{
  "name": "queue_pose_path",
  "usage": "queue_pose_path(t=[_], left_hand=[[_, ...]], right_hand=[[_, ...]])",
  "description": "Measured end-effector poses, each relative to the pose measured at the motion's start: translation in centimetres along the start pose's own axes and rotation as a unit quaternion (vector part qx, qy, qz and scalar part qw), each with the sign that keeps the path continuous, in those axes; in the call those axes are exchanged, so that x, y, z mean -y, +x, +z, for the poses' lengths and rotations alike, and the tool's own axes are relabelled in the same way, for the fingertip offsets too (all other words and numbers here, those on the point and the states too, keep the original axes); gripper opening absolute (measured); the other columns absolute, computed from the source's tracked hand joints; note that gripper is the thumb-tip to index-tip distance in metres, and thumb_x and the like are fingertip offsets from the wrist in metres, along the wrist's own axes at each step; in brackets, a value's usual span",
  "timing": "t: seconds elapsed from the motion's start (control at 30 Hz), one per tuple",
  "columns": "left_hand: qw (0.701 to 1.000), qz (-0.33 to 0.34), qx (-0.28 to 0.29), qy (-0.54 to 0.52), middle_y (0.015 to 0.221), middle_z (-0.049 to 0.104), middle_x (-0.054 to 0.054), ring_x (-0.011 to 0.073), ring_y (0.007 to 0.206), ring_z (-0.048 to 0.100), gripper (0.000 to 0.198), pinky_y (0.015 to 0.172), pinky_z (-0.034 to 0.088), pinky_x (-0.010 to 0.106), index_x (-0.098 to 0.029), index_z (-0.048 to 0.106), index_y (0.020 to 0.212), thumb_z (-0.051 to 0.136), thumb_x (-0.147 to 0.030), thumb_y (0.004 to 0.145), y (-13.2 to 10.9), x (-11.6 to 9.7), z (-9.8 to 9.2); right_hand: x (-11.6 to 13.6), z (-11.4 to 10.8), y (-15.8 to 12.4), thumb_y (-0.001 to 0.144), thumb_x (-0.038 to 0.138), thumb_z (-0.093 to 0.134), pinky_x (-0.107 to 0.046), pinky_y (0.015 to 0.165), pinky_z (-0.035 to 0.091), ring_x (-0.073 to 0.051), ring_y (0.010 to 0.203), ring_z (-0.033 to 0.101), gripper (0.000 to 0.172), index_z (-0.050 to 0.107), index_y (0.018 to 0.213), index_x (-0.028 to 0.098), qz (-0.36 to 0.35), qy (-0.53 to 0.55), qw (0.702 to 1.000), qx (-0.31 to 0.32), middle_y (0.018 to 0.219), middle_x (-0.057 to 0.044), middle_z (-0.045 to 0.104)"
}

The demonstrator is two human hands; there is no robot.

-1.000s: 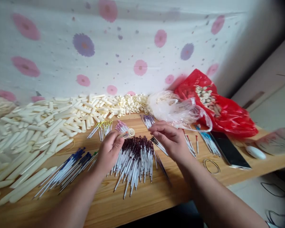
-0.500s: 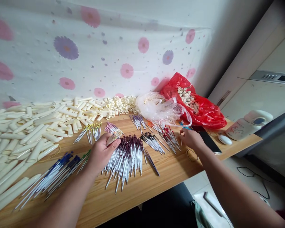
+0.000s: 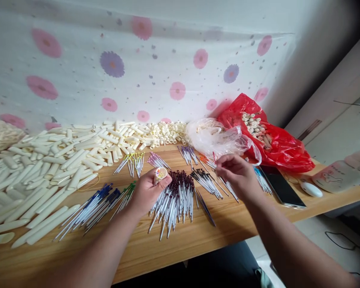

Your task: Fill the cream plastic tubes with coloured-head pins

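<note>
My left hand (image 3: 148,189) is closed round a cream pen barrel (image 3: 161,174) whose round end faces up and shows small coloured tips. Just right of it lies a fan of dark maroon-tipped refills (image 3: 177,196). My right hand (image 3: 235,172) is raised over the red-tipped refills (image 3: 229,190), its thumb and fingers pinched together; what they hold is too small to make out. Black-tipped refills (image 3: 208,184) lie between the hands. Blue-tipped (image 3: 90,206) and green-tipped refills (image 3: 124,198) are left of my left hand, with yellow-tipped (image 3: 135,164) and pink-tipped ones (image 3: 157,161) behind it.
Many cream barrels (image 3: 60,160) cover the left of the wooden table (image 3: 228,228). A clear plastic bag (image 3: 213,138) and a red bag (image 3: 294,150) of pen parts stand at the back right. Tweezers (image 3: 206,209), a black phone (image 3: 283,188) and a white mouse (image 3: 311,189) lie nearer.
My right hand has moved left and up from the light-blue-tipped refills, uncovering them. My left hand still holds the barrel. The view has turned to the left.
</note>
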State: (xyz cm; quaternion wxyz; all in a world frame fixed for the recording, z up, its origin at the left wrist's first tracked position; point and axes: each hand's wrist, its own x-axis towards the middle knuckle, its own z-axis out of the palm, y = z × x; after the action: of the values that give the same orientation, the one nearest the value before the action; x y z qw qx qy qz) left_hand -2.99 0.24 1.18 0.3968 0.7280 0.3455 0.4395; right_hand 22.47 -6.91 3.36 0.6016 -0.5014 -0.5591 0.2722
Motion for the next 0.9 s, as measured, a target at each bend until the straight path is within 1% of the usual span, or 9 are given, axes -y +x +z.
queue_pose_path(t=[0.07,0.17,0.23,0.3,0.43,0.53,0.73,0.83,0.9], left_hand=[[0.999,-0.004,-0.001,-0.043,0.072,0.064,0.002,0.015,0.068,0.056,0.02,0.066,0.045,0.028,-0.017,0.065,0.076,0.064,-0.037,0.078,0.0,-0.3,0.0],[0.992,-0.02,0.006,-0.127,0.077,0.068,0.005,0.0164,0.071,0.059,0.023,0.067,0.046,0.029,-0.017,0.068,0.081,0.068,-0.039,0.075,-0.2,-0.5,0.0],[0.985,-0.028,0.014,-0.171,0.077,0.068,0.005,0.0154,0.067,0.059,0.027,0.063,0.047,0.029,-0.017,0.069,0.082,0.069,-0.042,0.074,-0.3,-0.4,0.0],[0.982,-0.034,0.017,-0.187,0.073,0.067,0.004,0.0129,0.06,0.055,0.029,0.058,0.045,0.028,-0.017,0.069,0.082,0.07,-0.044,0.072,-0.4,-0.4,0.0],[0.981,-0.053,0.005,-0.187,0.065,0.063,0.002,0.0123,0.057,0.054,0.027,0.055,0.046,0.027,-0.017,0.067,0.074,0.07,-0.044,0.072,-0.4,-0.6,0.1],[0.981,-0.056,0.006,-0.187,0.065,0.063,0.002,0.0135,0.06,0.056,0.024,0.057,0.047,0.028,-0.017,0.065,0.067,0.069,-0.04,0.074,-0.4,-0.8,0.1],[0.963,-0.076,0.059,-0.253,0.063,0.061,0.001,0.01,0.055,0.05,0.021,0.053,0.039,0.025,-0.017,0.061,0.072,0.067,-0.036,0.077,-0.6,-0.7,-0.1],[0.942,-0.091,0.099,-0.306,0.062,0.06,0.0,0.0084,0.053,0.045,0.021,0.05,0.035,0.023,-0.016,0.06,0.075,0.068,-0.035,0.076,-0.7,-0.9,0.0],[0.937,-0.096,0.129,-0.311,0.061,0.059,0.001,0.0091,0.053,0.046,0.023,0.05,0.034,0.023,-0.016,0.06,0.075,0.068,-0.038,0.076,-0.8,-1.0,0.0]], right_hand=[[0.9,4.0,0.1,0.07,0.025,0.071,-0.02,0.055,0.044,-0.007,0.06,0.052,0.018,0.056,0.079,0.019,-0.013,0.14,0.989,0.035,0.07,0.004,0.057],[1.3,8.5,0.3,0.07,0.02,0.072,-0.019,0.056,0.044,-0.006,0.061,0.052,0.02,0.057,0.083,0.02,0.012,0.256,0.964,0.075,0.071,0.005,0.057],[1.3,10.2,0.5,0.07,0.018,0.073,-0.019,0.059,0.046,-0.006,0.063,0.053,0.022,0.058,0.086,0.021,0.025,0.289,0.953,0.089,0.071,0.005,0.058],[1.2,11.1,0.6,0.069,0.019,0.073,-0.02,0.06,0.047,-0.006,0.064,0.053,0.024,0.058,0.088,0.021,0.034,0.299,0.949,0.095,0.071,0.005,0.058],[0.7,11.8,0.8,0.069,0.024,0.073,-0.02,0.052,0.046,-0.007,0.057,0.052,0.025,0.06,0.091,0.022,0.043,0.29,0.95,0.108,0.069,0.005,0.057],[0.2,11.7,1.0,0.074,0.029,0.071,-0.023,0.054,0.048,-0.008,0.057,0.054,0.022,0.064,0.094,0.023,0.043,0.271,0.951,0.14,0.07,0.004,0.059],[0.5,10.4,1.4,0.083,0.026,0.062,-0.03,0.06,0.053,-0.011,0.061,0.062,0.012,0.066,0.094,0.022,0.035,0.278,0.931,0.235,0.073,0.002,0.064],[0.9,9.9,1.7,0.085,0.022,0.06,-0.031,0.062,0.053,-0.012,0.062,0.064,0.006,0.063,0.089,0.02,0.011,0.286,0.912,0.296,0.071,0.003,0.062],[1.1,9.5,2.0,0.086,0.022,0.059,-0.032,0.062,0.054,-0.013,0.063,0.064,0.003,0.059,0.088,0.02,-0.006,0.271,0.904,0.331,0.07,0.004,0.059]])
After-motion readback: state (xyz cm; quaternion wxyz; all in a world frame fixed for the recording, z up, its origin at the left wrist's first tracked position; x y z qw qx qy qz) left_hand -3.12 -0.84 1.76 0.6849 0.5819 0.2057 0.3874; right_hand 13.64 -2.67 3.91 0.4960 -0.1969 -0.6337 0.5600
